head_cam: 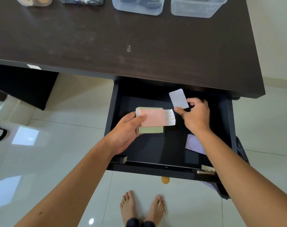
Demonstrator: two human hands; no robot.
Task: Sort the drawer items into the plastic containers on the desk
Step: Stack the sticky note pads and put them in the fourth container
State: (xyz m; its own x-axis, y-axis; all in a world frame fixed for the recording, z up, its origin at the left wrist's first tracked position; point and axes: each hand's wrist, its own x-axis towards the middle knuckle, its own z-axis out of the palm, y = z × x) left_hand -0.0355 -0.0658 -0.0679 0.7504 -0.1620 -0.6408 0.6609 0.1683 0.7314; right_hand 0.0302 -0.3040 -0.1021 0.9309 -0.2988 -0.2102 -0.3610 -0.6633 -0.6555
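Holding paper stack in left hand, right hand pinching card

Four plastic containers line the far edge of the worktop. Below it, one open drawer, two hands, one paper stack, one patterned card, one lilac sheet.
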